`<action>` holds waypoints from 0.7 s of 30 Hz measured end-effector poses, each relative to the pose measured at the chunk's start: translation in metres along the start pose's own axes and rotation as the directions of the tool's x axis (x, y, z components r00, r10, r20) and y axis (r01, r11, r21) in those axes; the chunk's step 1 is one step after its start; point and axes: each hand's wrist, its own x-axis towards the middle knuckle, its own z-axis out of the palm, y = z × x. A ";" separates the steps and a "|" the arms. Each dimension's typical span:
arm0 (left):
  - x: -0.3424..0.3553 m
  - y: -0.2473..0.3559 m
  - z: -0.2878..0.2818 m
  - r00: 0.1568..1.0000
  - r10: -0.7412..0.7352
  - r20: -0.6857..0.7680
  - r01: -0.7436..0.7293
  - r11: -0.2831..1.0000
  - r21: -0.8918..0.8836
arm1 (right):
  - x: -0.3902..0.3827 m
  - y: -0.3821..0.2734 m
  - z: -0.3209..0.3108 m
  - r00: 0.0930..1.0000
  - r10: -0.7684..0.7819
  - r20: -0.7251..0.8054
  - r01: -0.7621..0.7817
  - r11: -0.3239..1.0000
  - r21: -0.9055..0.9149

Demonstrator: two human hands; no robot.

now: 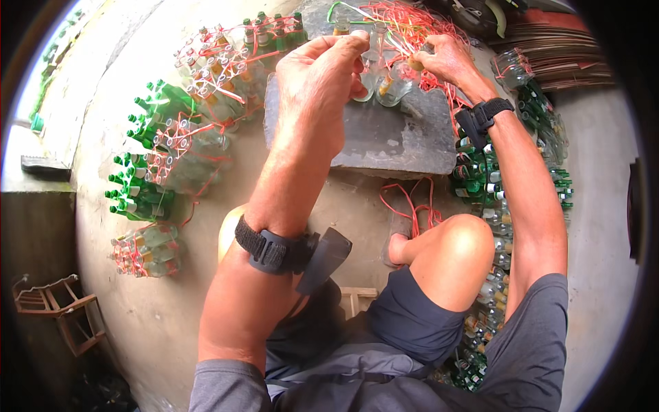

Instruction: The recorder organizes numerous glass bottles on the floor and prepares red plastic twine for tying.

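My left hand (316, 79) is raised over the dark stone slab (391, 141), fingers curled beside upright clear glass bottles (389, 89); what it grips is hidden. My right hand (449, 65), fingers bent, holds a small brownish object at the slab's back right, possibly a bottle neck, among red and green plastic strips (391, 17). More red strip (412, 199) hangs below the slab by my foot.
Green bottles (141, 192) and clear bottles (189, 151), many tied with strips, stand on the left floor (103, 261). More bottles (473, 172) line my right. A wooden stool (62, 309) is lower left, stacked brown sheets (542, 41) upper right.
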 end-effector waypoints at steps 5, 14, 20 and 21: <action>-0.001 0.000 0.002 1.000 -0.014 -0.007 0.014 1.000 0.005 | 0.005 0.003 -0.001 0.998 0.006 0.059 -0.004 0.999 -0.032; -0.003 0.000 0.006 1.000 -0.021 -0.003 0.021 1.000 0.019 | 0.012 0.000 0.004 0.997 -0.013 0.070 0.012 1.000 0.018; -0.006 -0.001 0.007 1.000 -0.028 -0.004 0.028 0.999 0.032 | 0.014 0.001 0.007 0.996 -0.074 0.045 0.072 0.996 0.047; -0.006 -0.001 0.007 1.000 -0.026 -0.007 0.026 0.999 0.029 | 0.016 0.002 0.008 0.996 -0.075 0.047 0.072 0.996 0.058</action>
